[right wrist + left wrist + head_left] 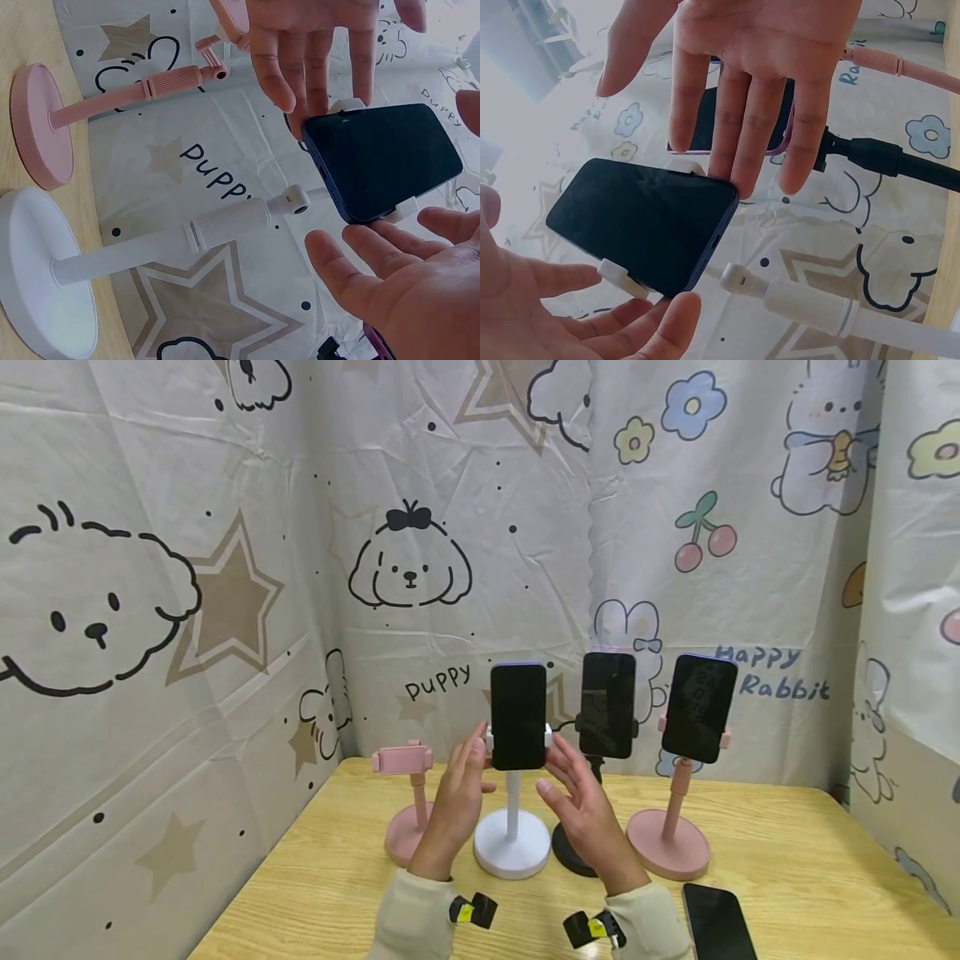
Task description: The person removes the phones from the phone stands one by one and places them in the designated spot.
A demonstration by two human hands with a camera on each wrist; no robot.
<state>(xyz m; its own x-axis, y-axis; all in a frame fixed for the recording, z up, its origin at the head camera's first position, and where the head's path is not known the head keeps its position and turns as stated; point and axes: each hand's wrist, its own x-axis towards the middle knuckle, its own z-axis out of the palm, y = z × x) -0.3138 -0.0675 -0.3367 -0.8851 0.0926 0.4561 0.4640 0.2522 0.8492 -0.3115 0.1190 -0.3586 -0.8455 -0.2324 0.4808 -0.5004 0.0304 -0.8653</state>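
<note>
A phone [518, 717] with a dark screen sits upright in the clamp of a white phone stand [512, 843]. My left hand [459, 793] is at its left side and my right hand [588, 810] at its right, palms turned toward it. In the left wrist view, the left hand's straight fingers [660, 330] lie right by the white clamp arm [622, 277]. The right wrist view shows the right hand's extended fingers [382, 255] close to the phone's edge and the other clamp arm. Neither hand curls round the phone.
A pink stand [405, 835] with nothing in its clamp is at the left. Behind and right stand a black stand with a phone [607, 703] and another pink stand [669, 843] with a phone [700, 706]. One more phone [720, 922] lies on the wooden table [825, 877]. Patterned curtains surround it.
</note>
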